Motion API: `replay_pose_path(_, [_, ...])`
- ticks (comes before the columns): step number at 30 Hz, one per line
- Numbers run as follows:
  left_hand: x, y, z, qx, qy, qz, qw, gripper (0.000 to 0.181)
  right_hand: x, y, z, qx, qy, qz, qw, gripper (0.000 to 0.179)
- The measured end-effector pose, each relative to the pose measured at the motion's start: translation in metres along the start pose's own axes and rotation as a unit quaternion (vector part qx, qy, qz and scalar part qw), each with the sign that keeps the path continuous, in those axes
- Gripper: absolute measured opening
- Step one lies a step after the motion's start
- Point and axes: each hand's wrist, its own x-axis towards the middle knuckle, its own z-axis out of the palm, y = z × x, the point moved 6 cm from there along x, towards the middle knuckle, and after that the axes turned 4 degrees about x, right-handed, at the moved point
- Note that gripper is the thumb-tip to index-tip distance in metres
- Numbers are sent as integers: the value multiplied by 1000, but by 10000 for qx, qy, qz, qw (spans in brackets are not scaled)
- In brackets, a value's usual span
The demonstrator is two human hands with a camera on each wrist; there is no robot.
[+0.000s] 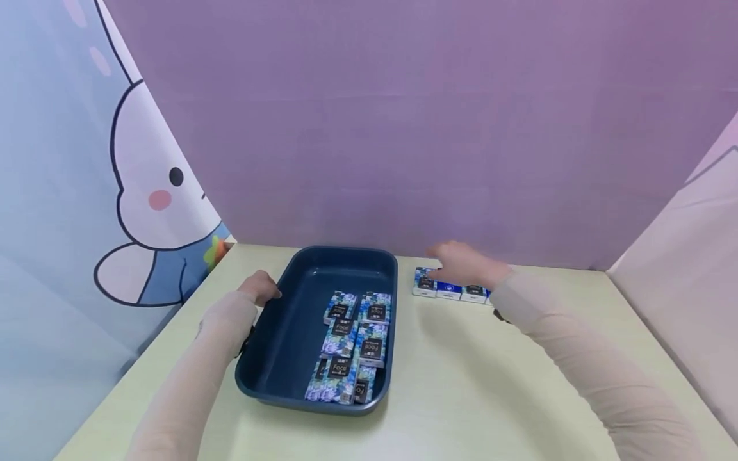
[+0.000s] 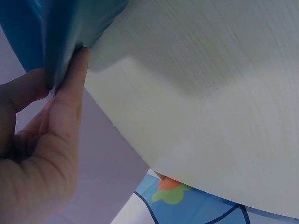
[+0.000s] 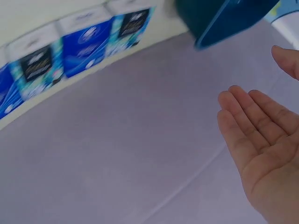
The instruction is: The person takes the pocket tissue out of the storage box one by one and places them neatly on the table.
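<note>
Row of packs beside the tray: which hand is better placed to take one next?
Probably the right hand: open and empty, it hovers near the row of packs, while the left hand grips the tray.

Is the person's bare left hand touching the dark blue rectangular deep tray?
Touching: the left wrist view shows the left hand pinching the tray at its rim, between thumb and fingers.

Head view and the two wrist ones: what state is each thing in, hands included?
Blue bin: open-topped, partly filled.
Packs in the bin: lying toward its right side, some overlapping.
Row of packs: side by side on the table, outside the bin, partly hidden in the head view.
Left hand: pinching the bin's left edge.
Right hand: open, holding nothing.
Purple curtain: hanging behind the table, lightly creased.
</note>
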Motion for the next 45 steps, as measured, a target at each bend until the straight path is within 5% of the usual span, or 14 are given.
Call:
replay_pose_path(15, [0, -1, -3, -118, -71, -41, 9999, 41, 30, -54, 54, -67, -514, -269, 9983, 52])
replay_pose_path(27, [2, 0, -1, -57, 13, 49, 10000, 39, 42, -62, 85, -160, -1097, -171, 9937, 61])
replay_pose_path(45, [0, -1, -1, -63, 43, -90, 9999, 36, 53, -67, 99, -398, -1321, -31, 9904, 65])
